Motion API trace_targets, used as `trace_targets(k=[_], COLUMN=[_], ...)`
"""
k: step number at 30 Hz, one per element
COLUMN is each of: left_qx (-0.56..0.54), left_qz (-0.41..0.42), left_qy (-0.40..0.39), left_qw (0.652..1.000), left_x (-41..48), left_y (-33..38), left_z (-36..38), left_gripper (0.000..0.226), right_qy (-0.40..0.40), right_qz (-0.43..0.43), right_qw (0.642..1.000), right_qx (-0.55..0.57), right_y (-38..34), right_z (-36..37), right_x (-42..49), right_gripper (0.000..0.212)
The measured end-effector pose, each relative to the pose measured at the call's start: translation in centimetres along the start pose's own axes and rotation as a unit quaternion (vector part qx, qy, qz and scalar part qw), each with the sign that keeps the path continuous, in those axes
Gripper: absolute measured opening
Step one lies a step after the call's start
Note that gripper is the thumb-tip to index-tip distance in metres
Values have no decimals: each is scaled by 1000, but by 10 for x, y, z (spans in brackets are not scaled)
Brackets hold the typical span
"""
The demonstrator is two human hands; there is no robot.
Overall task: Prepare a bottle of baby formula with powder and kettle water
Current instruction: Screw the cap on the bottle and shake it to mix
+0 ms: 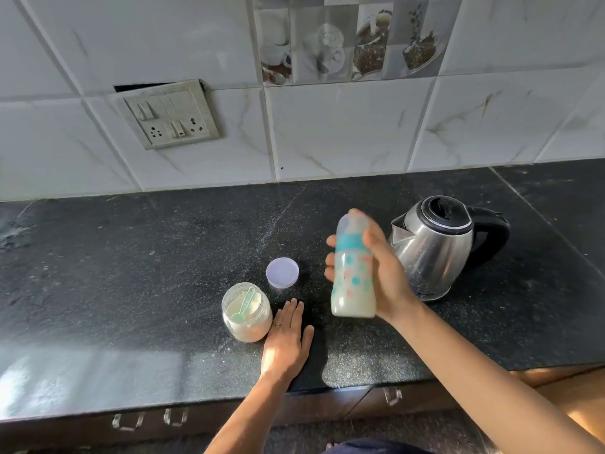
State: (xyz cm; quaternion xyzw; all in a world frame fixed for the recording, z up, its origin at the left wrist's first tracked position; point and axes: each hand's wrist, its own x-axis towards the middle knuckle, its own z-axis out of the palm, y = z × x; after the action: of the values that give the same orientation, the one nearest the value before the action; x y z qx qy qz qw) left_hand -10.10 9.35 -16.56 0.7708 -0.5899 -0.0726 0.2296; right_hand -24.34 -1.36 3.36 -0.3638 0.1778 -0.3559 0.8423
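Right hand (pixel 381 276) grips capped, teal-ringed patterned baby bottle (pixel 353 273) of milky liquid above black stone counter (pixel 131 273). Left hand (pixel 286 342) flat, released, beside open clear powder jar (pixel 247 311).

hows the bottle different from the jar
The bottle is tall, slim and capped; the jar is squat and open, its lid lying apart. The right hand grips the bottle; the jar stands free on the counter. Both are see-through with whitish contents.

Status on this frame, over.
Right hand grips baby bottle, milky inside. Left hand flat on countertop beside open formula jar. Kettle close behind bottle.
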Motion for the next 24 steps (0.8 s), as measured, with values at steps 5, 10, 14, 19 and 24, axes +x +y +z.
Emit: trace_targets(k=[5, 10, 14, 19, 24], left_qx=[2, 12, 14, 19, 4], left_qz=[-2, -2, -11, -3, -6], left_qy=[-7, 2, 1, 4, 13], left_qw=[1000, 1000, 1000, 1000, 1000], left_x=[-1, 0, -3, -2, -1], left_y=[1, 2, 3, 4, 4], left_z=[0, -1, -2, 0, -1], left_gripper=[62, 56, 56, 55, 60], right_qy=[47, 7, 86, -66, 88], right_qz=[21, 14, 4, 18, -19], right_qw=[996, 1000, 991, 994, 992], right_qx=[73, 11, 102, -86, 91], right_y=[1, 1, -5, 2, -8], right_z=[-7, -1, -3, -4, -9], right_x=[3, 4, 24, 3, 27], right_gripper=[38, 63, 53, 52, 52])
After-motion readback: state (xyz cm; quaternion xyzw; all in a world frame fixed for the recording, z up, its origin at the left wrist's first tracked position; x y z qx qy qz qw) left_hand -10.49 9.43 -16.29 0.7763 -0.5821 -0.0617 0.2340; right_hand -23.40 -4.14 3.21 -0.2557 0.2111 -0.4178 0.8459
